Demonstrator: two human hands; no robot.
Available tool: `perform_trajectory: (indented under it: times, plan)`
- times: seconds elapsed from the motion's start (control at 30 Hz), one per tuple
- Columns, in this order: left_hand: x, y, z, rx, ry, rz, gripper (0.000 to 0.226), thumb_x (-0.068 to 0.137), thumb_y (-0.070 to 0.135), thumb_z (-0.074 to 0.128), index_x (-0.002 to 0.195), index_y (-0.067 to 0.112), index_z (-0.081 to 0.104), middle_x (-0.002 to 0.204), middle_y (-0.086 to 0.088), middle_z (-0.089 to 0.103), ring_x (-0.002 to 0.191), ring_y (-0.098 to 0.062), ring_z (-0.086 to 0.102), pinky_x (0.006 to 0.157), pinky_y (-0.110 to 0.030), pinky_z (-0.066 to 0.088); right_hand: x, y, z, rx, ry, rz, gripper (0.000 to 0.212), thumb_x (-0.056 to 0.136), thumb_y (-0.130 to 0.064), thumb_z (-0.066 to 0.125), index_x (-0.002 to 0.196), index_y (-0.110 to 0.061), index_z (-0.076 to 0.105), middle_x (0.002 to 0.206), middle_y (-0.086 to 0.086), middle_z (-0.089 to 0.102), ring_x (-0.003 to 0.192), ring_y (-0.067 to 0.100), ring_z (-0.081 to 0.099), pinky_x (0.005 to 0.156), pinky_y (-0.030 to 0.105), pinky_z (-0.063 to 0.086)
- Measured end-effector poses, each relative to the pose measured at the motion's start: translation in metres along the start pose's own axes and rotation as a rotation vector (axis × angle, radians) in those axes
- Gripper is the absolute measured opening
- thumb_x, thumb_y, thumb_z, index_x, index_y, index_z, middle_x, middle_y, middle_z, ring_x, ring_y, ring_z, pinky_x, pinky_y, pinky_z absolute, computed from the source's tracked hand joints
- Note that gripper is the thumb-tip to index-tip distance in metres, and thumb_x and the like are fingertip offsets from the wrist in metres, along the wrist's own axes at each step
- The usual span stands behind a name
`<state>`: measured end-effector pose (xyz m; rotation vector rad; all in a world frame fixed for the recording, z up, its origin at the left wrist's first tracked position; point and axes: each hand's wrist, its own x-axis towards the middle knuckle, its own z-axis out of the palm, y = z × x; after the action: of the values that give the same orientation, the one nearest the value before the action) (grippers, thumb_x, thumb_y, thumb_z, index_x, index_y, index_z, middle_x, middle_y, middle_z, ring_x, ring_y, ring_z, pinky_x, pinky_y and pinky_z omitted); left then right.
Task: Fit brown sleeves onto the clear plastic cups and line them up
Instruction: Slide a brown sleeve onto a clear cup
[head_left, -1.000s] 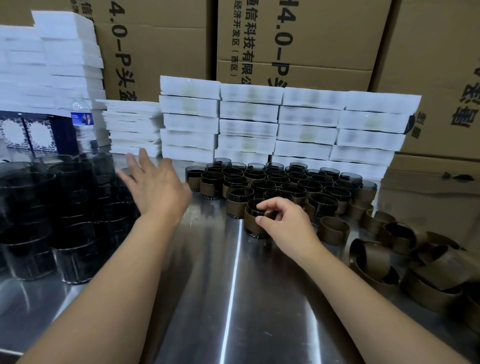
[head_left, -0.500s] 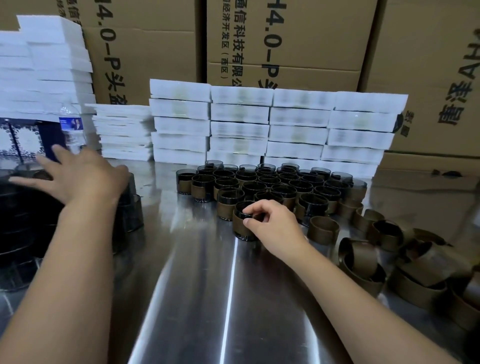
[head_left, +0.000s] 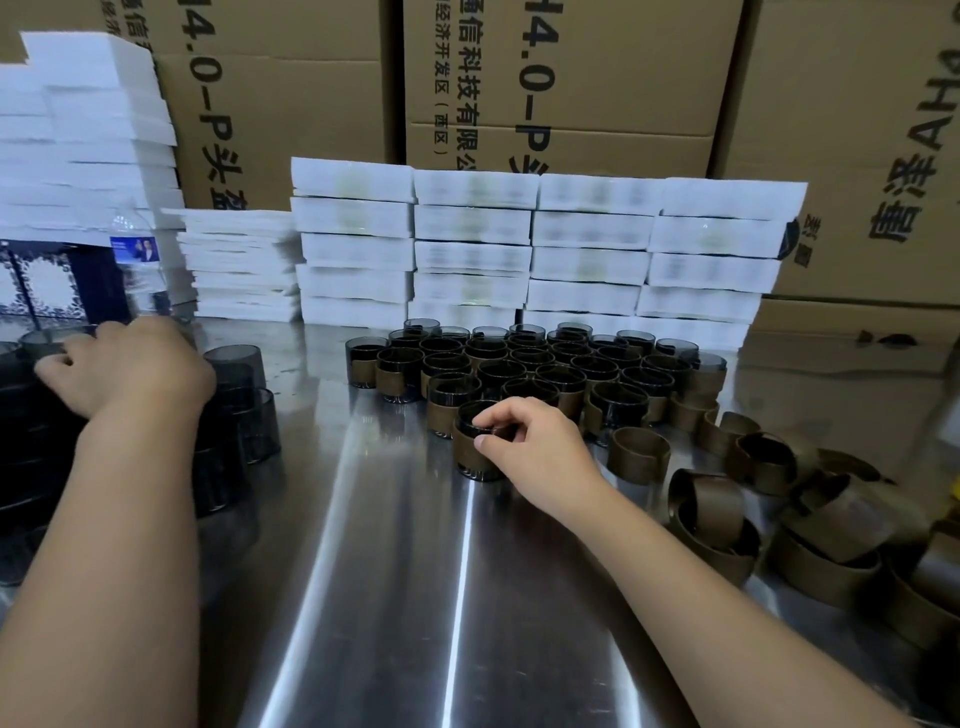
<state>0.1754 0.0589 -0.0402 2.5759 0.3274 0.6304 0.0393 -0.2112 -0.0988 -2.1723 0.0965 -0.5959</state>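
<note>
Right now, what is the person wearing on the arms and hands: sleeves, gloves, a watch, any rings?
Nothing shows. Both forearms are bare up to the frame edge, with no sleeve or cuff in view. The left hand and right hand have no gloves. Neither wrist has a watch, strap or bracelet, and the fingers that show carry no ring. The right thumbnail is short and plain.

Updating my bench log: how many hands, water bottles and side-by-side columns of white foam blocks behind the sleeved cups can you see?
Hands: 2, left hand and right hand
Water bottle: 1
White foam columns: 4
Total: 7
</note>
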Motion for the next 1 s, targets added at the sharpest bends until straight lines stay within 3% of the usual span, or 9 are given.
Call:
perform_trajectory:
  times: [0.23,0.63,0.73,0.87,0.93,1.0]
  plan:
    - [0.004,-0.006,0.005,-0.207,0.032,0.006,0.033,0.077,-0.006,0.061,0.106,0.008,0.070,0.112,-0.027,0.064,0.108,-0.042,0.058,0.101,-0.049,0.043,0.000,0.000,0.000,0.002,-0.009,-0.001,0.012,0.084,-0.018,0.068,0.084,-0.030,0.065,0.088,-0.009,0.054,0.064,0.001,0.043,0.061,0.009,0.032]
    - [-0.005,-0.005,0.000,-0.194,0.133,0.115,0.028,0.085,0.001,0.051,0.100,0.012,0.071,0.098,-0.024,0.067,0.097,-0.043,0.061,0.096,-0.056,0.044,0.001,0.001,0.000,-0.008,-0.009,-0.005,0.012,0.084,-0.018,0.068,0.085,-0.030,0.065,0.085,-0.011,0.052,0.065,-0.001,0.042,0.064,0.010,0.032]
    - [-0.016,0.006,-0.006,-0.202,0.179,0.165,0.030,0.082,0.002,0.056,0.103,0.016,0.072,0.101,-0.020,0.069,0.104,-0.042,0.060,0.105,-0.057,0.036,0.002,0.002,0.000,-0.016,-0.010,-0.003,0.013,0.084,-0.019,0.068,0.084,-0.031,0.065,0.085,-0.012,0.052,0.065,-0.001,0.042,0.062,0.008,0.031]
    - [-0.041,0.036,-0.009,-0.240,0.244,0.327,0.034,0.083,0.005,0.056,0.109,0.020,0.069,0.103,-0.013,0.072,0.109,-0.037,0.057,0.118,-0.048,0.007,0.001,0.002,0.001,-0.036,-0.002,-0.012,0.013,0.085,-0.020,0.068,0.084,-0.033,0.064,0.086,-0.013,0.052,0.064,-0.001,0.044,0.060,0.005,0.034]
    - [-0.054,0.050,-0.009,-0.422,0.166,0.400,0.034,0.085,0.005,0.057,0.111,0.025,0.067,0.100,-0.001,0.071,0.105,-0.027,0.060,0.117,-0.045,0.015,0.001,0.003,0.002,-0.050,0.000,-0.023,0.012,0.086,-0.021,0.067,0.086,-0.033,0.063,0.087,-0.012,0.052,0.065,0.000,0.044,0.060,0.007,0.034]
    - [-0.064,0.063,-0.007,-0.716,-0.003,0.384,0.037,0.087,0.002,0.060,0.112,0.029,0.064,0.095,0.006,0.068,0.088,-0.011,0.062,0.099,-0.034,0.045,0.001,0.003,0.002,-0.082,-0.002,-0.035,0.010,0.087,-0.022,0.065,0.089,-0.032,0.064,0.087,-0.013,0.051,0.067,0.000,0.044,0.060,0.008,0.032]
